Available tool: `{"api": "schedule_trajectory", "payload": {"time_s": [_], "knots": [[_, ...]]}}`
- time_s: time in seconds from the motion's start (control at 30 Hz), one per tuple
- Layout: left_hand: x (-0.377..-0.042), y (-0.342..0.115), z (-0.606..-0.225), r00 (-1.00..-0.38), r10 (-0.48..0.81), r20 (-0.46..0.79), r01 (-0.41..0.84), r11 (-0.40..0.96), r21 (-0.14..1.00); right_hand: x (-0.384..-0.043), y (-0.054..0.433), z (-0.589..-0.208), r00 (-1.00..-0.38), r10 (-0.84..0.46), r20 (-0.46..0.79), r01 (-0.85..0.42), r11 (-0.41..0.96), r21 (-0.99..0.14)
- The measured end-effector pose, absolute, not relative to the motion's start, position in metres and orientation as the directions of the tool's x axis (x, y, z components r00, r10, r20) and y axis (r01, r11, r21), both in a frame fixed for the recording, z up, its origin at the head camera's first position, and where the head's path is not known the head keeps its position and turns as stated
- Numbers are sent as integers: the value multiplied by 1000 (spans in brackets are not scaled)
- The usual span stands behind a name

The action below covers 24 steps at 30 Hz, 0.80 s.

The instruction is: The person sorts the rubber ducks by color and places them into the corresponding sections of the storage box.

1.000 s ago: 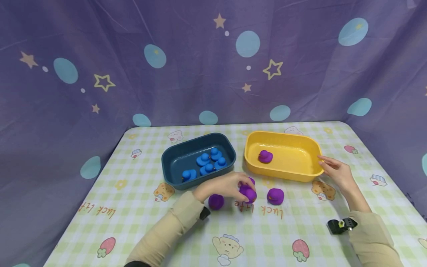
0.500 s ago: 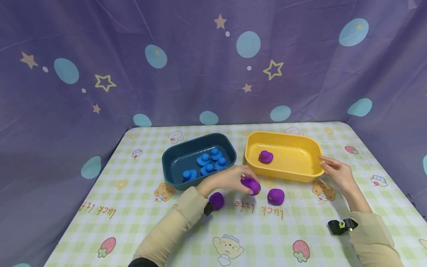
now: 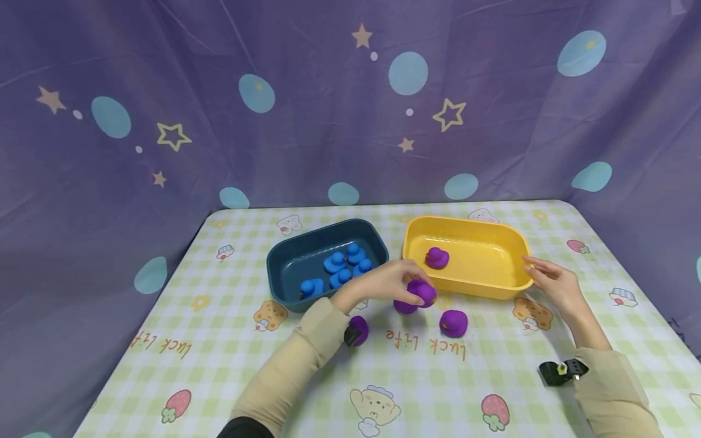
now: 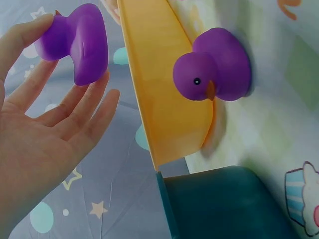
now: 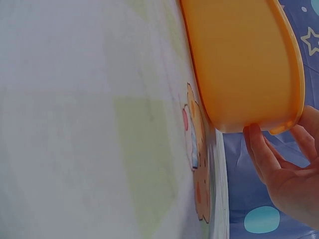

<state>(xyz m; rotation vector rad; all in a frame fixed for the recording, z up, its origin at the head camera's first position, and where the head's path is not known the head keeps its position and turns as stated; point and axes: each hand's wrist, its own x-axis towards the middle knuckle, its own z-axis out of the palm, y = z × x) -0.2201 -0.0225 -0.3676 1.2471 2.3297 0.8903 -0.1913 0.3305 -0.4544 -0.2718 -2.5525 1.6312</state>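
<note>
My left hand (image 3: 390,281) pinches a purple rubber duck (image 4: 75,42) between thumb and fingertips, raised in front of the yellow bin (image 3: 476,287). Just beneath it in the head view, another purple duck (image 4: 224,64) sits on the cloth, partly hidden by the held one. My right hand (image 3: 557,285) grips the yellow bin's right end, with fingers (image 5: 261,149) against the outer wall and the thumb at the rim. Inside that bin lies one purple duck (image 3: 437,258). Two more purple ducks rest on the table, one (image 3: 454,323) to the right and one (image 3: 359,330) by the left wrist.
A dark teal bin (image 3: 285,255) with several blue ducks (image 3: 335,263) stands left of the yellow bin, behind my left forearm. A checked cloth (image 3: 230,365) covers the table, and a purple curtain (image 3: 306,146) hangs behind its far edge.
My left hand has lifted the purple duck and carried it up and right toward the yellow bin, uncovering more of the duck beneath. My right hand stays at the yellow bin.
</note>
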Motion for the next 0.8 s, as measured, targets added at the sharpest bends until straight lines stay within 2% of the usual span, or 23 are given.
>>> {"api": "schedule_trajectory", "payload": {"time_s": [0.2, 0.47, 0.7, 0.8], "knots": [[-225, -17, -365, -576, 817, -8, 595, 426, 682, -183, 322, -440, -984, 180, 14, 72, 462, -884], [-233, -12, -366, -586, 810, 12, 573, 405, 713, -183, 321, -438, -983, 182, 15, 69, 448, -892], [-242, -6, -365, -590, 807, 25, 580, 402, 709, -207, 349, -484, -980, 198, 33, 51, 406, -912], [-246, -4, -366, -594, 804, 23, 582, 410, 702, -208, 350, -485, -979, 199, 34, 52, 412, -910]]}}
